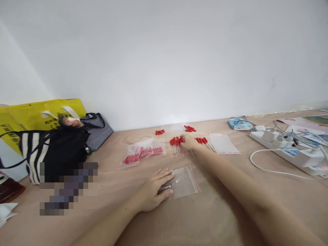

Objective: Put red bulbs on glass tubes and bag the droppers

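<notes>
My left hand (156,189) lies with its fingers stretched out over the left end of a clear zip-lock bag (185,182) with a red seal line. Farther off, my right hand (188,141) is closed, its fingertips on the red bulb of one thin clear dropper (181,140) in a row. To its left, more red-bulbed droppers (174,145) lie side by side; others (205,141) show to its right, partly hidden by the hand and forearm. A stack of unfilled zip-lock bags (224,143) is at the right of the row.
Filled bags of droppers (145,150) overlap at the left. Loose red bulbs (190,128) lie by the wall. A white power strip (287,152) with cables and a blue mask (240,124) are at the right; a black bag (64,147) and yellow bag (25,114) stand far left.
</notes>
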### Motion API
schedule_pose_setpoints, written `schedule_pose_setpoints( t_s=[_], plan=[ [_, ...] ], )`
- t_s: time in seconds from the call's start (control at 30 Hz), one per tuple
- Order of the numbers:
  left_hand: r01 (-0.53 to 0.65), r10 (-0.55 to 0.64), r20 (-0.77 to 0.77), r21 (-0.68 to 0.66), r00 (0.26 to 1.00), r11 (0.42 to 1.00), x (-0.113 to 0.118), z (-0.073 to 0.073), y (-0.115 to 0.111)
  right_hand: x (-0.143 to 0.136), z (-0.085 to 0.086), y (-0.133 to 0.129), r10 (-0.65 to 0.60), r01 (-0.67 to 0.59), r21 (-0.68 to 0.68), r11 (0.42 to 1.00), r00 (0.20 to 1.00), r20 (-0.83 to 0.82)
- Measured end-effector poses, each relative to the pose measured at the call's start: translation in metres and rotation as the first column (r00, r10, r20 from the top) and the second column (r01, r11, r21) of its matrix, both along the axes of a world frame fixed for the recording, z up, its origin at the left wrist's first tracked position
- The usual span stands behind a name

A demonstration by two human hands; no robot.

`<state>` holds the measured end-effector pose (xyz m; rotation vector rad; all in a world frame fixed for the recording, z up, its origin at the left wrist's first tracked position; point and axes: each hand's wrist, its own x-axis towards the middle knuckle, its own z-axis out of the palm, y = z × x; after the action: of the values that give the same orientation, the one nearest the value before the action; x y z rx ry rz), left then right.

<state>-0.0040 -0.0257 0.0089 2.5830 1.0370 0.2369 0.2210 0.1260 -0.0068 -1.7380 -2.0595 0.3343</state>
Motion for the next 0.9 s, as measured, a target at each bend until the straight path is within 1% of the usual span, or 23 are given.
schedule_pose_setpoints(
  t_s=[0.2,0.43,0.63,0.8,0.9],
  plan=[
    [-0.003,0.003,0.046,0.000,0.999,1.000,-0.001,-0.001,0.000,-0.004,-0.001,-0.006,0.019,-0.021,0.025,0.999,0.998,0.057],
    [-0.001,0.001,0.026,-0.005,1.000,1.000,0.000,0.000,-0.001,-0.006,0.005,-0.015,-0.025,0.021,0.034,0.999,0.992,0.127],
    [-0.009,0.010,0.032,-0.011,0.999,1.000,0.001,0.001,-0.001,-0.008,0.013,-0.027,-0.016,0.018,-0.009,1.000,0.982,0.186],
    [-0.006,0.007,0.045,-0.004,0.999,1.000,0.000,0.000,-0.001,-0.013,0.015,-0.030,-0.069,0.082,-0.064,0.995,0.981,0.182],
    [-0.005,0.005,0.074,0.003,0.997,1.000,0.000,0.000,-0.002,-0.019,0.015,-0.031,-0.105,0.118,-0.085,0.989,0.984,0.147]
  ],
)
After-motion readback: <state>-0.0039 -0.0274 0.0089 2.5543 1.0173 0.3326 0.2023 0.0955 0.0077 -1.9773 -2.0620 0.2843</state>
